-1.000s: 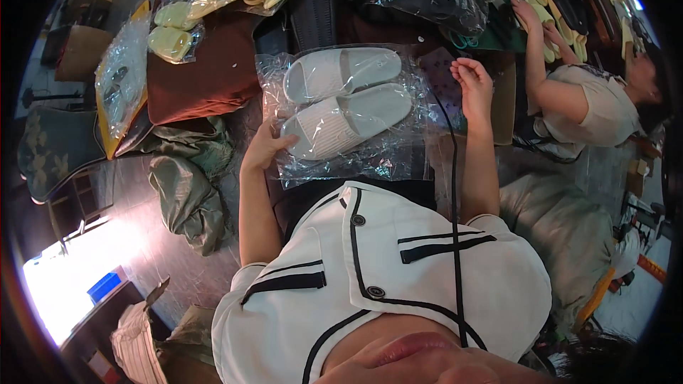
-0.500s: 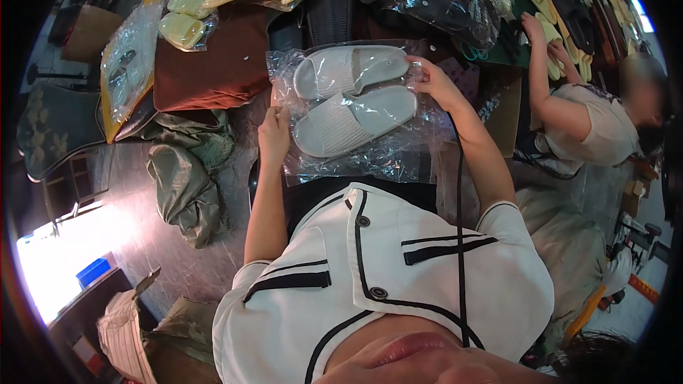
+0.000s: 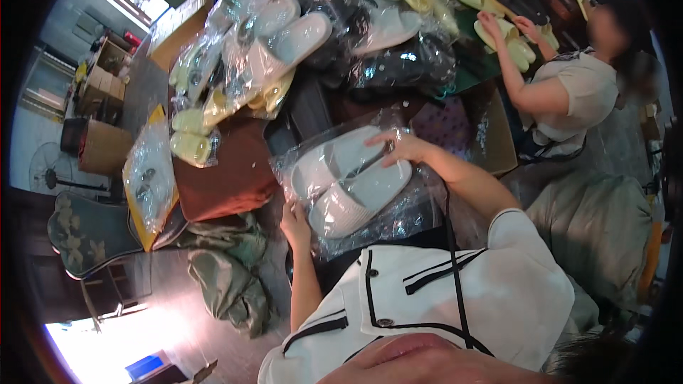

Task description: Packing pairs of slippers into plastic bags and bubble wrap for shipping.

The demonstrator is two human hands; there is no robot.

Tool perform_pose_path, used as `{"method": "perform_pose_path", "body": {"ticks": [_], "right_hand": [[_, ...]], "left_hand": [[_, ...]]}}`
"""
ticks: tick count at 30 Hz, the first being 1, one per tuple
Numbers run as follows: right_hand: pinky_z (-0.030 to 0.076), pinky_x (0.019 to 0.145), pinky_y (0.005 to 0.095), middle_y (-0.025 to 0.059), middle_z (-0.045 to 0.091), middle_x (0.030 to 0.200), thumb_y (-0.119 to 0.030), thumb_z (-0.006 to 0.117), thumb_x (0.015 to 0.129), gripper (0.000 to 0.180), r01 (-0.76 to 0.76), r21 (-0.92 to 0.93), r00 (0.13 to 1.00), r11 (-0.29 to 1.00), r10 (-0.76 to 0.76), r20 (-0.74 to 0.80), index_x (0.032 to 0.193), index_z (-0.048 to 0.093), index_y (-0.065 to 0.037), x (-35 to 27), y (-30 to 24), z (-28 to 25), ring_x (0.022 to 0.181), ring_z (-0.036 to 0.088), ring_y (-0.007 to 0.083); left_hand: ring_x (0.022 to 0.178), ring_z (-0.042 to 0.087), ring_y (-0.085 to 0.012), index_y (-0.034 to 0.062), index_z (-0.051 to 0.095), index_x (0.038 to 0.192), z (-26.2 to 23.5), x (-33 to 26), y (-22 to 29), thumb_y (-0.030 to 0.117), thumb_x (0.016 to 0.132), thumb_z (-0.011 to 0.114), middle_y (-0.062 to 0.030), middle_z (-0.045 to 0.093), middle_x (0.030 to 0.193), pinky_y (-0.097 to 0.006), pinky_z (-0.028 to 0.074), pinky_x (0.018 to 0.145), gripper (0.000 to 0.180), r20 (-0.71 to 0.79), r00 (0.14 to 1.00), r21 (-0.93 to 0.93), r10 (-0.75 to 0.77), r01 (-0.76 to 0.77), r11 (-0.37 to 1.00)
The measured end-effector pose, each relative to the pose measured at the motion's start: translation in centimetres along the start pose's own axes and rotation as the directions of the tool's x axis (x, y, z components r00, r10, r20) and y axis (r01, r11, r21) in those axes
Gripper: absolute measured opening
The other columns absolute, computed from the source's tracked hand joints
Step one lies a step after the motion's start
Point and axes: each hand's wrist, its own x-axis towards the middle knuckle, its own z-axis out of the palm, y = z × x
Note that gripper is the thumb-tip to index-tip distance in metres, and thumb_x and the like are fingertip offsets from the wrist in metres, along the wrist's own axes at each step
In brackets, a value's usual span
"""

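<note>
A pair of white slide slippers (image 3: 350, 204) lies side by side in a clear plastic bag (image 3: 398, 224), tilted in front of my body just above my lap. My left hand (image 3: 294, 225) is closed on the bag's left edge, beside the ribbed toe straps. At the heel end, my right hand (image 3: 400, 148) grips the bagged slippers, its fingers curled over the far slipper's heel and the thumb near the other heel. Behind them, a heap of bagged slippers, including a white pair (image 3: 292, 43) and a yellow pair (image 3: 191, 135), covers the table.
A brown cloth-covered surface (image 3: 220, 178) stands to the left, beside a chair (image 3: 92, 231) and green sacking (image 3: 228, 284) on the floor. At the right, a co-worker (image 3: 569, 92) handles pale yellow slippers (image 3: 506, 46) near a cardboard box (image 3: 501, 139). A large sack (image 3: 594, 220) sits behind.
My view has tilted up, bringing more of the slipper heap into sight. The bagged slippers are now more slanted, and my right hand has shifted from the heel edges onto the far slipper's heel.
</note>
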Motion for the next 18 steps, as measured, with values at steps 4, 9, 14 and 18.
{"method": "perform_pose_path", "body": {"ticks": [4, 9, 14, 18], "right_hand": [[0.052, 0.089, 0.0298, 0.0083, 0.065, 0.125, 0.005, 0.08, 0.064, 0.063, 0.069, 0.152, 0.994, 0.986, -0.056, -0.089, 0.126, 0.069, -0.005, -1.9, -0.2, -2.9, 0.102, 0.063, 0.0165], [0.05, 0.088, 0.0262, 0.0027, 0.066, 0.111, 0.001, 0.085, 0.066, 0.052, 0.104, 0.259, 0.981, 0.96, -0.055, -0.188, 0.116, 0.069, -0.003, -7.1, -1.0, -7.4, 0.098, 0.063, 0.0124], [0.05, 0.076, 0.0237, 0.0002, 0.067, 0.098, -0.002, 0.085, 0.065, 0.049, 0.088, 0.178, 0.944, 0.98, -0.024, -0.33, 0.111, 0.069, -0.006, -13.6, -1.8, -11.8, 0.085, 0.062, 0.0086], [0.048, 0.071, 0.0214, -0.0018, 0.065, 0.088, -0.006, 0.086, 0.063, 0.045, 0.12, 0.132, 0.84, 0.984, -0.03, -0.542, 0.104, 0.068, -0.008, -18.4, -0.8, -15.0, 0.079, 0.06, 0.007]], "left_hand": [[0.056, 0.058, -0.0146, -0.0019, 0.066, 0.104, -0.1, 0.2, -0.5, 0.012, 0.097, 0.061, -0.0102, 0.063, 0.065, -0.031, 0.045, 0.053, 0.016, 0.039, 0.999, -0.101, 0.011, -0.007, 0.995], [0.057, 0.055, -0.0099, -0.002, 0.068, 0.105, -0.9, 0.3, 0.2, 0.012, 0.097, 0.061, -0.0055, 0.063, 0.067, -0.028, 0.043, 0.054, 0.018, 0.046, 0.997, -0.101, -0.058, 0.062, 0.993], [0.055, 0.053, -0.0089, -0.0033, 0.069, 0.108, -1.5, 0.8, 1.3, 0.012, 0.096, 0.062, -0.0058, 0.063, 0.068, -0.028, 0.041, 0.051, 0.02, 0.138, 0.989, -0.169, -0.046, 0.069, 0.983], [0.057, 0.051, -0.0087, -0.0039, 0.066, 0.117, -3.0, 1.0, 1.9, 0.007, 0.096, 0.06, -0.0029, 0.058, 0.066, -0.027, 0.041, 0.052, 0.025, 0.114, 0.993, -0.066, -0.009, 0.017, 0.998]]}}
